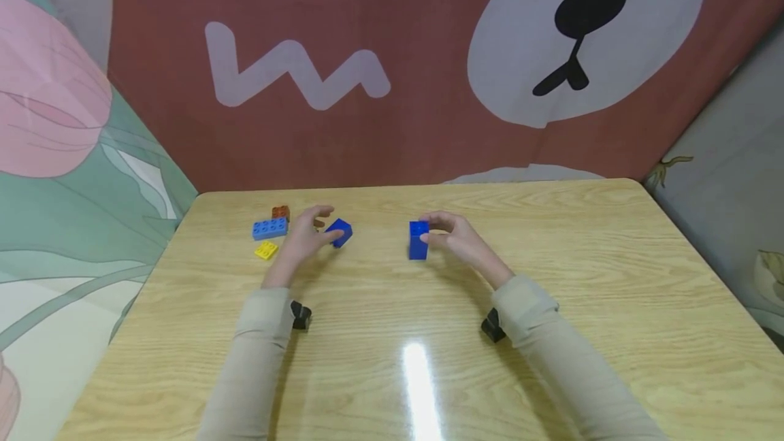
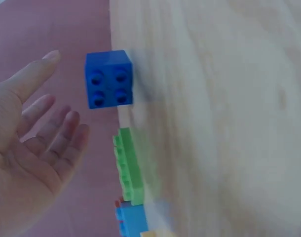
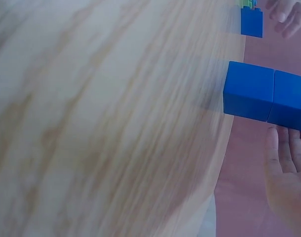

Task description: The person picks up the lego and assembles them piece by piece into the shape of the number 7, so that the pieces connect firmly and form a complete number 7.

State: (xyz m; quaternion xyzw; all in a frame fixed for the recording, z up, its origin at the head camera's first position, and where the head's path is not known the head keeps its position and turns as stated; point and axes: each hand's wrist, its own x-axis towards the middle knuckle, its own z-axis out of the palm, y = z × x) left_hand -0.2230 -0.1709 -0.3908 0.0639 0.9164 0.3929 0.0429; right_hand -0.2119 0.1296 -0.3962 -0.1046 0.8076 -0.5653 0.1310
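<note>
My left hand [image 1: 309, 233] hovers beside a single blue brick [image 2: 108, 79] with its fingers spread. In the left wrist view a gap separates thumb and fingers from this brick, which lies on its side with the studs facing the hand. Toward the table's middle stands a tower of two stacked blue bricks [image 1: 418, 243]. At its upper brick is my right hand [image 1: 453, 237], pinching it with the thumb in front and fingers behind. The right wrist view shows the seam between the two bricks [image 3: 261, 94] and several fingertips at their side; the thumb is out of that frame.
Left of my left hand lie a light blue brick [image 1: 269, 228], an orange-brown brick [image 1: 280, 211] and a yellow brick [image 1: 266, 250]. A long green brick [image 2: 130, 168] shows in the left wrist view. A printed cloth [image 1: 429, 141] hangs behind the wooden table [image 1: 367, 373].
</note>
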